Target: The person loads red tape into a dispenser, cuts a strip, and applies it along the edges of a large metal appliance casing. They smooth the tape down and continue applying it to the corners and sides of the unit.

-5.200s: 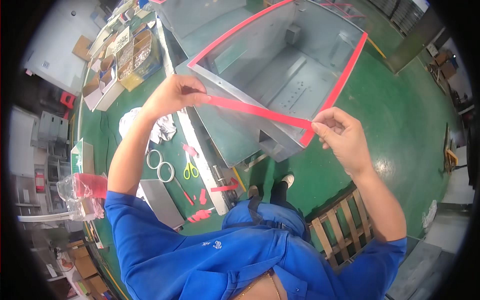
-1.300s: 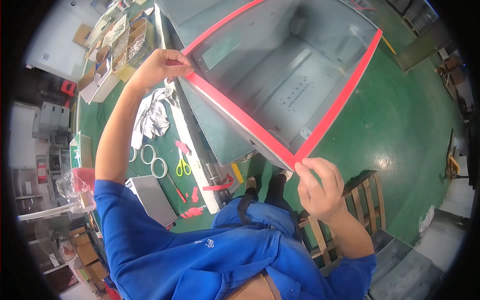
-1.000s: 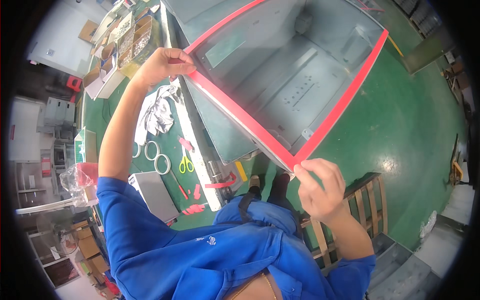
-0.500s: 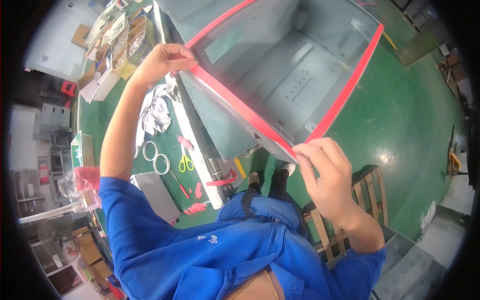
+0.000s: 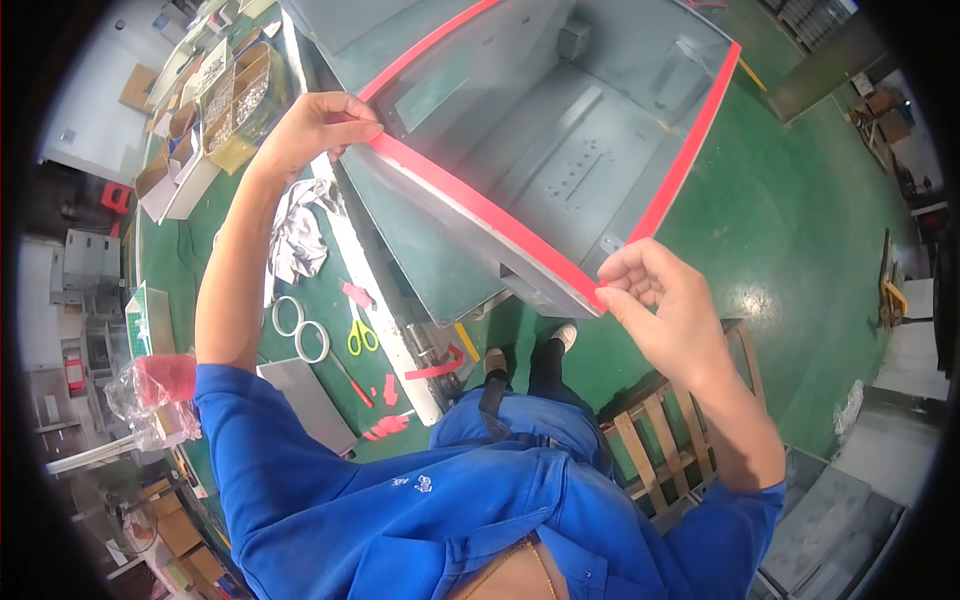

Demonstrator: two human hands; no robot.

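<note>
In front of me is a large grey metal cabinet (image 5: 545,150), its open side toward me and its rim lined with red tape (image 5: 480,207). At the near left corner, my left hand (image 5: 325,128) pinches the red tape between thumb and fingers. My right hand (image 5: 665,300) is closed at the near right corner, thumb and fingertips pinching the other end of the near red strip. Between the hands this strip runs straight along the near edge. The fingertips cover both of its ends.
On the green bench at left lie yellow-green scissors (image 5: 362,336), white tape rolls (image 5: 312,342), a red-handled tool (image 5: 361,394), a crumpled cloth (image 5: 298,235) and red tape scraps (image 5: 386,427). Parts bins (image 5: 235,105) stand farther back. A wooden pallet (image 5: 660,450) lies at lower right.
The view has shifted slightly, so the cabinet sits further left. My right fingers have curled in more at the corner, and the near strip looks flatter along the edge. My left hand keeps its pinch.
</note>
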